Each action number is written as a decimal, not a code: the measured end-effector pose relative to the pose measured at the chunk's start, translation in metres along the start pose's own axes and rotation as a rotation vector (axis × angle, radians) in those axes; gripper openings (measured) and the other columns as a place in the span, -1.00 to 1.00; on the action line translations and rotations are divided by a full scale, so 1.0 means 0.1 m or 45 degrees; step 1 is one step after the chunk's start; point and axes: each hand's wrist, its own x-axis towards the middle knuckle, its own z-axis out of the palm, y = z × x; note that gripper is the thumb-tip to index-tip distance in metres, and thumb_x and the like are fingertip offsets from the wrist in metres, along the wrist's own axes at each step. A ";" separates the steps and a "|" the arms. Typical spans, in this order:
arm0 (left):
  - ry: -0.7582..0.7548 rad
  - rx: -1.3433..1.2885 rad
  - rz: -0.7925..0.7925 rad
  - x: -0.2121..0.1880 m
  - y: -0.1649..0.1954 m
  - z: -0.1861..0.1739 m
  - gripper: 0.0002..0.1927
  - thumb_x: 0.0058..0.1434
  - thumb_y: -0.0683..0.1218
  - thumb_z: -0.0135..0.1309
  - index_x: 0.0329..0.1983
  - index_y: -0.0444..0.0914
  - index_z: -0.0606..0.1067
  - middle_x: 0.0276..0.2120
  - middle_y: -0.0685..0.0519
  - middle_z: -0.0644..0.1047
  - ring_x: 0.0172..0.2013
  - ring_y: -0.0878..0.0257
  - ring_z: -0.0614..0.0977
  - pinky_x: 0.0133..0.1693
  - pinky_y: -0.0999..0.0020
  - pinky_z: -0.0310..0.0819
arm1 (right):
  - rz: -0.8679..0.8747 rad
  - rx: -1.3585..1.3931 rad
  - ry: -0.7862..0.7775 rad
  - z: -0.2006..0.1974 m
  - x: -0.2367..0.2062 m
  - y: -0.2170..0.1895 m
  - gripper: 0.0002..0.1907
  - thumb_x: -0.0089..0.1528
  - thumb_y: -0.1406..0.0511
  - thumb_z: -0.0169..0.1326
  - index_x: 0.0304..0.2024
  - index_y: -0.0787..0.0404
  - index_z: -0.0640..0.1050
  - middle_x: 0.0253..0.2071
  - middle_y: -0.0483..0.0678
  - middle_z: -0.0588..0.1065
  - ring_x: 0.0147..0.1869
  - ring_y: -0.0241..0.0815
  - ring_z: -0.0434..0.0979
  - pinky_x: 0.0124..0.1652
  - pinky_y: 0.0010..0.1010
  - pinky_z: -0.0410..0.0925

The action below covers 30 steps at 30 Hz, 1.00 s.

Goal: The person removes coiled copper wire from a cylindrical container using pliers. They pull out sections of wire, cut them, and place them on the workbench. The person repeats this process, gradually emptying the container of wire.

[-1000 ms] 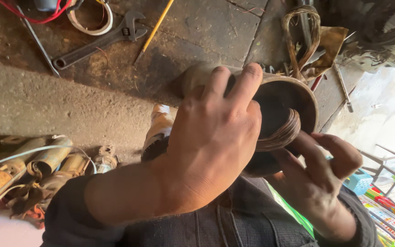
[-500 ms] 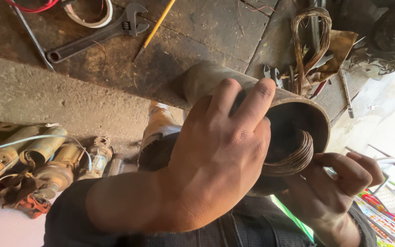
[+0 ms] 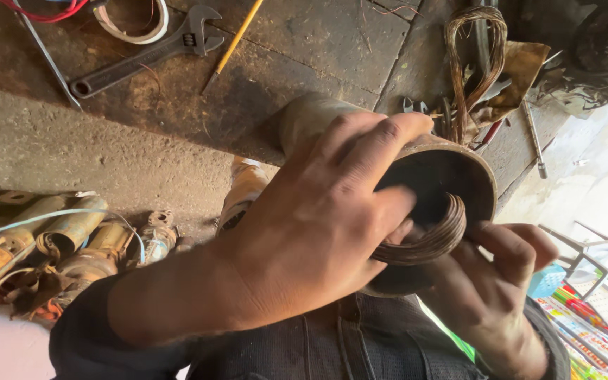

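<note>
My left hand (image 3: 318,232) wraps over a dull metal cylinder (image 3: 304,119), fingers across its top and thumb by the open end. A bundle of brown copper winding (image 3: 431,239) curves out of the dark bore at the lower rim. My right hand (image 3: 494,288) comes in from the lower right, its fingers pinching and pressing against that winding. The cylinder rests against my lap over dark clothing. My left hand hides much of its body.
On the stained concrete floor lie an adjustable wrench (image 3: 142,60), a yellow stick (image 3: 237,39), a tape ring (image 3: 131,21) and a loop of copper wire (image 3: 469,56). Rusty old motor parts (image 3: 72,239) are piled at the left. Colourful packets (image 3: 592,338) sit lower right.
The cylinder's open end has swung lower and rightwards in view. My right hand has slid down under the rim, and the winding loop now shows further out of the bore.
</note>
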 end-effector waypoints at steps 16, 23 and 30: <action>0.295 0.053 -0.092 0.00 -0.02 0.02 -0.55 0.36 -0.19 0.13 0.26 -0.29 0.30 -0.05 -0.28 0.60 -0.08 -0.07 0.72 -0.15 0.22 0.66 | -0.175 -0.034 0.241 0.08 -0.04 0.09 -0.84 -0.01 0.22 0.27 -0.35 -0.05 0.72 -0.34 -0.30 0.62 -0.12 -0.23 0.36 -0.12 -0.26 0.15; 0.315 0.090 -0.061 -0.07 -0.06 0.06 -0.56 0.35 -0.22 0.13 0.26 -0.34 0.33 -0.03 -0.32 0.58 -0.01 -0.13 0.69 -0.06 0.17 0.66 | -0.200 0.052 0.236 0.11 -0.02 0.12 -0.86 0.08 0.25 0.32 -0.32 -0.13 0.66 -0.28 -0.32 0.63 -0.09 -0.23 0.36 -0.12 -0.26 0.14; 0.225 0.222 -0.117 -0.06 -0.04 0.03 -0.52 0.38 -0.27 0.27 0.26 -0.30 0.31 0.03 -0.21 0.59 0.03 -0.08 0.68 0.02 0.18 0.65 | -0.284 0.153 0.150 0.30 -0.35 0.24 -0.83 0.09 0.34 0.23 -0.27 -0.01 0.71 -0.25 -0.22 0.67 0.03 -0.17 0.52 -0.13 -0.32 0.29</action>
